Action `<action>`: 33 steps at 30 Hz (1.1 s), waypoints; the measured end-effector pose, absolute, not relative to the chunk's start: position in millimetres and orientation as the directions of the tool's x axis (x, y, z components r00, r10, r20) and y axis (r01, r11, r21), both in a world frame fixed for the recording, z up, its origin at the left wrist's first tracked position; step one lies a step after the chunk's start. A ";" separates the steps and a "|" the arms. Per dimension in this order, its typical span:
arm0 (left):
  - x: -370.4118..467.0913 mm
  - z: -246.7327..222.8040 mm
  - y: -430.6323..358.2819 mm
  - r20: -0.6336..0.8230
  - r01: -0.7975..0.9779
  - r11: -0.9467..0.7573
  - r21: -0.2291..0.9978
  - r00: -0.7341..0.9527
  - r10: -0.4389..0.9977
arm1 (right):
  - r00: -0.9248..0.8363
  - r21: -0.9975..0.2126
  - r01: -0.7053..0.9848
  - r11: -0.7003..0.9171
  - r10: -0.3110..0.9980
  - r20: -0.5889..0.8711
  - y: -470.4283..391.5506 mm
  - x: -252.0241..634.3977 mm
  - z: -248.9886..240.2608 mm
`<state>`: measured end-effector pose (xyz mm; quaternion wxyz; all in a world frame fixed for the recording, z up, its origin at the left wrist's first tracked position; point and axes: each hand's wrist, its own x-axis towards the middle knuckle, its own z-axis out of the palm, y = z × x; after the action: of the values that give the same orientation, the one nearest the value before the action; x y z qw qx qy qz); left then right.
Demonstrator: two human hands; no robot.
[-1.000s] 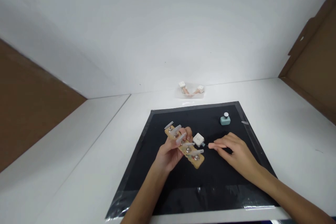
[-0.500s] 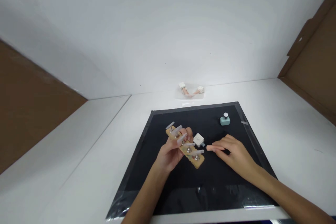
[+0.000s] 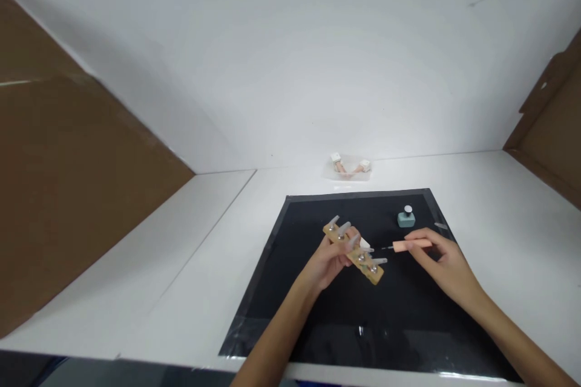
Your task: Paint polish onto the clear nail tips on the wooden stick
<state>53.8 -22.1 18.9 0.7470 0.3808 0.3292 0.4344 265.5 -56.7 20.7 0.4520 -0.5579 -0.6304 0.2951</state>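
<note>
Left hand: the left hand (image 3: 330,261) holds the yellowish nail-tip holder (image 3: 376,276) above the mat, thumb across its front, the other fingers curled behind; they are clamped on the strip, not spread apart.
Nail-tip holder: tilted, its upper end away from the person, its lower end towards the right hand; five nail tips (image 3: 380,260) stand mounted along it on small metallic bases.
Right hand: the right hand (image 3: 447,263) pinches the peach-handled brush (image 3: 420,244) between thumb and fingertips, which are closed on the handle.
Brush end: thin and dark, pointing left, near the lower nail tips but apart from them.
State of the nail tips: all five are in place and look pale and translucent; no strong colour shows, and whether any bears a clear coat cannot be told.
White block: a corner of a white block (image 3: 364,243) shows behind the holder; the rest is hidden.
Teal bottle: the teal bottle (image 3: 406,219) with its round white top stands on the black mat (image 3: 340,326), beyond the right hand.
Clear tray: the clear tray (image 3: 348,177) sits on the white table (image 3: 200,278) behind the mat, with two white-and-peach pieces (image 3: 336,158) in it.
</note>
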 end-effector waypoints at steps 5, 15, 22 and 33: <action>60.4 29.3 -40.1 -0.160 -0.350 0.314 0.883 0.403 0.901 | 0.216 -0.964 0.242 0.113 0.962 0.167 -61.2 275.1 34.2; 74.9 19.4 -99.2 -0.291 -0.413 0.409 0.814 0.320 0.902 | 0.330 -0.974 -0.187 0.126 0.942 0.059 -67.0 285.9 36.7; 64.9 6.4 -127.3 -0.288 -0.605 0.351 0.715 0.203 0.936 | 0.340 -0.959 -0.239 0.151 0.938 0.063 -71.1 287.3 32.9; 45.6 30.1 -190.5 -0.297 -0.711 0.282 0.645 0.107 0.949 | 0.182 -0.957 0.269 0.107 0.970 0.160 -107.4 272.5 41.5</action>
<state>45.6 -190.5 30.1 0.7233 0.1738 0.3430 0.5736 272.5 -107.4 41.5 0.5117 -0.5738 -0.5401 0.3425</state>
